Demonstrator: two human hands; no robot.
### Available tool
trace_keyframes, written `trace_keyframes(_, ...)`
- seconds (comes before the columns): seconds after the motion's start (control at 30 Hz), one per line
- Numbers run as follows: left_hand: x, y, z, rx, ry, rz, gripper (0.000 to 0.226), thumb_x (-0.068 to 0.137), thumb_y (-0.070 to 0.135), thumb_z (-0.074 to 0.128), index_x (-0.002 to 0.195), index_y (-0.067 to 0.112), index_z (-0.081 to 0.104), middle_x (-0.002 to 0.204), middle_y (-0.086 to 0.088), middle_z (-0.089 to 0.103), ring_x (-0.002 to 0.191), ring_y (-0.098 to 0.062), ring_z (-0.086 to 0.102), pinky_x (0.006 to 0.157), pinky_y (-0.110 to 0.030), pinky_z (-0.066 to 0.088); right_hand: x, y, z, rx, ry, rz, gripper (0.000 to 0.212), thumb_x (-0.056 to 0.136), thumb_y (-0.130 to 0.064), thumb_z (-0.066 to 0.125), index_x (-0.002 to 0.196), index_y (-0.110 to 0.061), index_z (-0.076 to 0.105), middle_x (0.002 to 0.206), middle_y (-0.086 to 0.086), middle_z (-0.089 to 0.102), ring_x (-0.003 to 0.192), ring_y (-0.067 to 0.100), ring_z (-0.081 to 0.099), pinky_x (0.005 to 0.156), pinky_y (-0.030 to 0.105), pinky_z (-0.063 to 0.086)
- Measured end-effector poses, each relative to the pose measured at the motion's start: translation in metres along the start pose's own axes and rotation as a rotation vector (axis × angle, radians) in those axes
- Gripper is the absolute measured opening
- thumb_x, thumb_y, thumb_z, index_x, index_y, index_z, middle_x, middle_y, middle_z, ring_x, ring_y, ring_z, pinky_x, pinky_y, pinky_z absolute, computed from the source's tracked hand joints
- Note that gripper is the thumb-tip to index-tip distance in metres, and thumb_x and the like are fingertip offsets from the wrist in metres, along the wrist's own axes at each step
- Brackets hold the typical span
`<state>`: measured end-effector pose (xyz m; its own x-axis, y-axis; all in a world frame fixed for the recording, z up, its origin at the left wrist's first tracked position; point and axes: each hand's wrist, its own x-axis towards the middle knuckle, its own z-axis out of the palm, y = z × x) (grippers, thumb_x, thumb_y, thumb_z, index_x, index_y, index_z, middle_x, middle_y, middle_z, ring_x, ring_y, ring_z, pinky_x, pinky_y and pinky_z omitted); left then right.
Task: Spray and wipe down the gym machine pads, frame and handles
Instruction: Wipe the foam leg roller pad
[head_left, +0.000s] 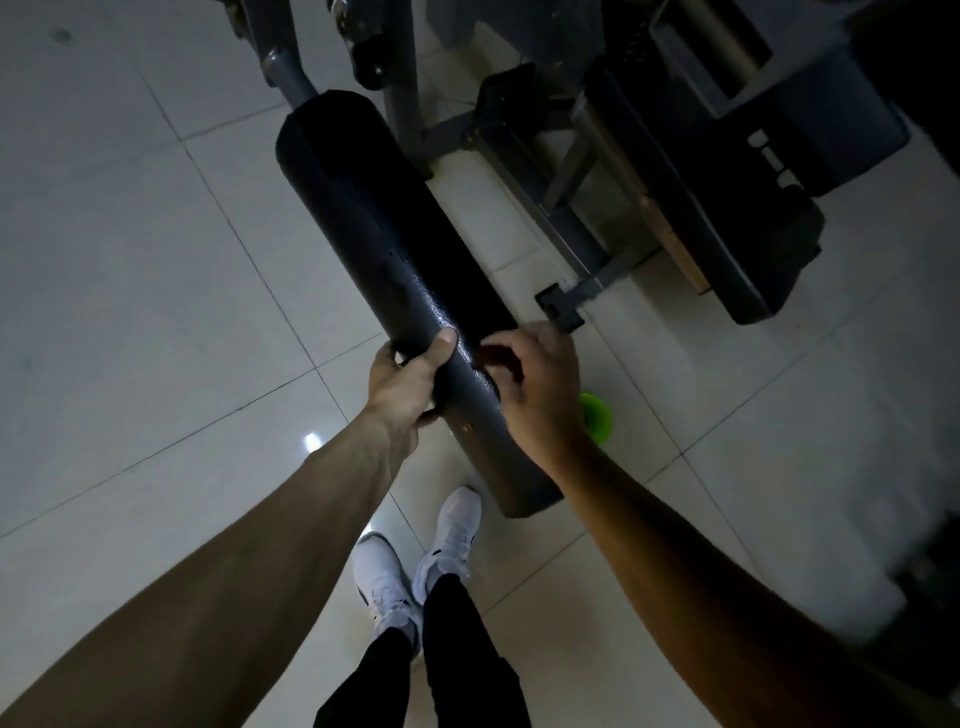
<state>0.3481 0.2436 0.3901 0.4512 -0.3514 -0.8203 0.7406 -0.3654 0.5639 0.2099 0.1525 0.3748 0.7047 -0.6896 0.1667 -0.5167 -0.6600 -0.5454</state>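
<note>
My left hand (405, 384) grips the roller pad (395, 234) from its left side, fingers wrapped under it and the thumb pressed flat on top. My right hand (540, 384) lies against the pad's right side just across from the left, with its fingers curled in towards a dark patch on the surface. I cannot tell whether they pinch something there or only rest on the pad. The roller pad is a long black cylinder running diagonally from the upper left down to a blunt end just beyond my wrists, and its skin looks pebbled and slightly shiny where the light catches it. At its far end it joins a grey tube of the frame (605, 278), whose bars spread across the floor to the right. Beyond those lies a long dark flat pad (727, 223). A bright green thing (596, 415) shows on the floor just beneath my right hand, mostly hidden. Below are my white shoes (376, 577) and black trousers (467, 649) on the pale tiled floor (130, 260).
</note>
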Motion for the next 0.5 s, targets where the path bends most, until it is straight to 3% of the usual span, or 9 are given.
trace_keyframes(0.17, -0.008, 0.002, 0.007, -0.015, 0.060, 0.020, 0.060, 0.084, 0.041, 0.082, 0.134, 0.024, 0.054, 0.122, 0.000, 0.069, 0.111, -0.019, 0.066, 0.087, -0.047, 0.060, -0.047, 0.007, -0.031, -0.053, -0.095, -0.087, 0.028, 0.087, -0.012, 0.071, 0.114, -0.020, 0.072, 0.119, 0.006, 0.055, 0.109, 0.021, 0.049, 0.083, 0.034, 0.046)
trace_keyframes(0.33, -0.008, -0.004, 0.013, -0.037, 0.104, 0.051, 0.063, 0.084, 0.040, 0.083, 0.136, 0.023, 0.054, 0.125, -0.001, 0.067, 0.106, -0.017, 0.066, 0.086, -0.048, 0.061, -0.135, 0.032, -0.068, -0.032, -0.144, -0.072, 0.044, 0.080, -0.001, 0.077, 0.115, -0.024, 0.066, 0.117, 0.006, 0.054, 0.110, 0.023, 0.050, 0.090, 0.041, 0.046)
trace_keyframes(0.43, -0.004, -0.006, 0.013, -0.027, 0.118, 0.063, 0.060, 0.083, 0.042, 0.083, 0.133, 0.024, 0.056, 0.123, -0.001, 0.069, 0.107, -0.019, 0.067, 0.084, -0.048, 0.062, -0.114, 0.026, -0.056, -0.041, -0.116, -0.076, 0.033, 0.083, -0.007, 0.071, 0.113, -0.020, 0.070, 0.116, 0.006, 0.053, 0.108, 0.026, 0.050, 0.089, 0.039, 0.043)
trace_keyframes(0.5, -0.003, -0.007, 0.014, -0.020, 0.120, 0.067, 0.059, 0.083, 0.043, 0.083, 0.132, 0.024, 0.057, 0.122, -0.001, 0.069, 0.109, -0.020, 0.067, 0.084, -0.048, 0.062, -0.088, 0.017, -0.044, -0.054, -0.108, -0.061, 0.037, 0.080, -0.004, 0.072, 0.113, -0.020, 0.071, 0.117, 0.007, 0.054, 0.108, 0.027, 0.050, 0.088, 0.033, 0.038)
